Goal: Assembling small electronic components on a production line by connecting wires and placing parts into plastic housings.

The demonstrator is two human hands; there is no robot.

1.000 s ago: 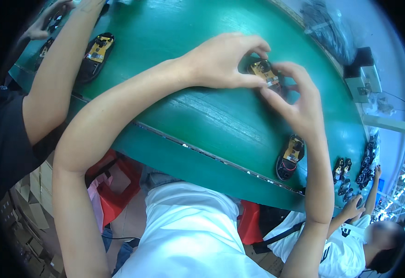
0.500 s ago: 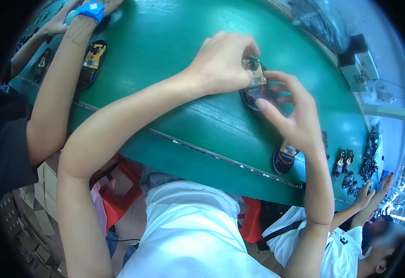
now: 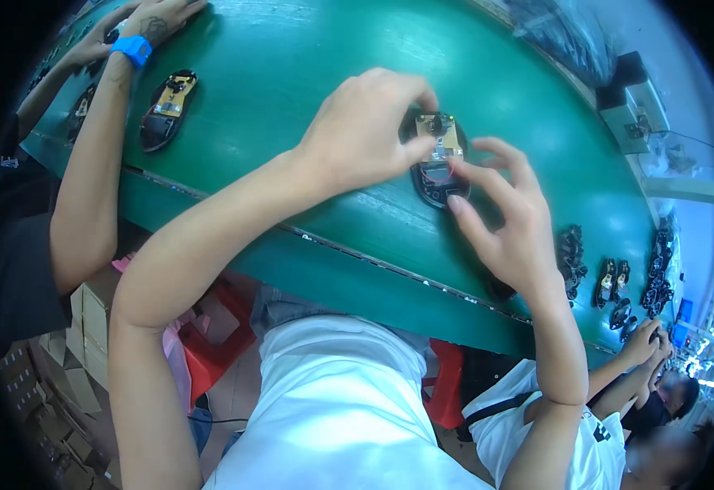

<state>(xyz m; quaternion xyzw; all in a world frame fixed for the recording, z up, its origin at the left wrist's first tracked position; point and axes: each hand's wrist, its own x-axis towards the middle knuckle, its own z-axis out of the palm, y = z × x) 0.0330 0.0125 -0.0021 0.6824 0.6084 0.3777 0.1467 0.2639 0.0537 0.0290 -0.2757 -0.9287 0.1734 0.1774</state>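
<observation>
An opened computer mouse (image 3: 437,189) lies on the green table in front of me, its black shell bare and a tan circuit board inside with a thin red wire. My left hand (image 3: 365,135) is at its far left side, fingers curled and thumb over the board, closed on it; its fingers are partly smeared. On the right side is my right hand (image 3: 514,216), fingers spread, index fingertip at the board's near edge by the wire and thumb at the shell's rim. Another opened mouse (image 3: 167,113) lies to the left.
A co-worker's arm with a blue wristband (image 3: 133,50) reaches over the table at left. Beyond my right arm lie several mouse parts (image 3: 614,282), and another person's hands (image 3: 641,341). Grey boxes (image 3: 622,110) stand along the right edge. A dark part is half hidden under my right wrist.
The mouse has shifted slightly nearer and left, and sits straighter. My left hand has moved left; my right index finger has come down onto the mouse. The co-worker's arm at left has shifted left.
</observation>
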